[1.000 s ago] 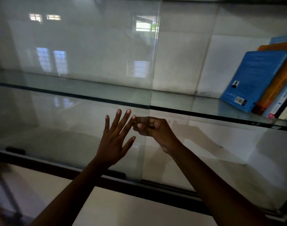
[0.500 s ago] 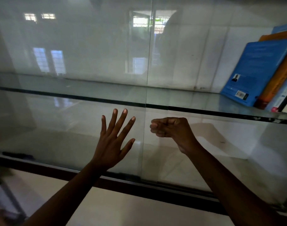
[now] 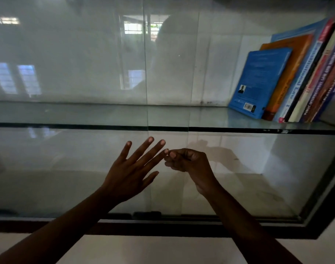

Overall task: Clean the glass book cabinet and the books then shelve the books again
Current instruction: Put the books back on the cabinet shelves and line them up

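**Glass door being worked, books partly shelved**

Nearest: left hand (image 3: 128, 176) spread flat, fingers straight, against the sliding glass door (image 3: 67, 178). Just beside it, right hand (image 3: 189, 162) with fingers curled, nothing seen inside. Probably sliding the door. Next: an even sideways push along the bottom frame (image 3: 182, 228), no tilting. Farther back, on the glass shelf (image 3: 105, 113), books (image 3: 288, 82) leaning at the right end.

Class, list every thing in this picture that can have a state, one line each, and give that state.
left hand: open, fingers spread towards the glass pane.
right hand: fingers curled, tips at the left index fingertip, nothing visible in it.
books: standing on the upper glass shelf, leaning left.
blue book: foremost, tilted, back cover facing out.
glass pane: overlaps its neighbour in the middle; whether fully shut, cannot tell.
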Tool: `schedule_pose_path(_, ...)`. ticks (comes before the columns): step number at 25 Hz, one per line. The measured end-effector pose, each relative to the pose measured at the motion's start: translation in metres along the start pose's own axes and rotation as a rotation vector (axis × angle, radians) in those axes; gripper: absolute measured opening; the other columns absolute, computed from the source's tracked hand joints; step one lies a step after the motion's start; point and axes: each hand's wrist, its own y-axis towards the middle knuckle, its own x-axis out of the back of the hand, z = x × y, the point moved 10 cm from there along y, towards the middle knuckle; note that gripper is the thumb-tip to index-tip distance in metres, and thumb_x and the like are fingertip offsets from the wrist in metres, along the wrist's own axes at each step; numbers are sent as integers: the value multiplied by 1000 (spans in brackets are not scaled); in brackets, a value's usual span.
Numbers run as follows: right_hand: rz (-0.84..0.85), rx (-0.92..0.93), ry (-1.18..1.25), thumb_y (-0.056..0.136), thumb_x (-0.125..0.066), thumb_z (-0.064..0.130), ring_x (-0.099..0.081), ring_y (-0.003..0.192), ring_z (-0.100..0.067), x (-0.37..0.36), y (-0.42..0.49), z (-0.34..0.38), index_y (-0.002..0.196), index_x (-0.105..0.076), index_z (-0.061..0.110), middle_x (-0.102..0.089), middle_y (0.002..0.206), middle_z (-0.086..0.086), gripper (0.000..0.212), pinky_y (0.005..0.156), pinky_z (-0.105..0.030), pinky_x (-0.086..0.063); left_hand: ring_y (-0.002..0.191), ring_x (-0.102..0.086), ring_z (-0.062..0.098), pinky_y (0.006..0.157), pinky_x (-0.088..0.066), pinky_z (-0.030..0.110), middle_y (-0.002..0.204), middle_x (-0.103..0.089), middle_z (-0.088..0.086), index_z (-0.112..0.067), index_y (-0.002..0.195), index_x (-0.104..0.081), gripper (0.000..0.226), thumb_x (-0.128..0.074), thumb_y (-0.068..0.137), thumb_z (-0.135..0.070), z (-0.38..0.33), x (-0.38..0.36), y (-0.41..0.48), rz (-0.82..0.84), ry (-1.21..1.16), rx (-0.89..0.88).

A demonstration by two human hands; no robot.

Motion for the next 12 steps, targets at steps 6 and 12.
schedule_pose_path(6, -72, 0, -23, 85, -62, 7, -71, 74, -19, 44, -9, 9, 88, -70, 9, -74, 78, -4, 9, 69, -23, -56, 146, 0, 22, 115, 11, 48, 156, -10, 1, -21, 148, -19, 61, -24, 94, -49, -27, 7, 39, -5, -28, -164)
schedule_pose_path(12, -312, 50, -31, 82, -66, 12, -70, 84, -18, 96, -35, 14, 90, -70, 12, -73, 86, -5, 9, 81, -27, -53, 145, -5, 26, 116, 6, 51, 156, -10, 6, -18, 149, -17, 65, -34, 92, -44, -60, 4, 69, -16, -74, -293)
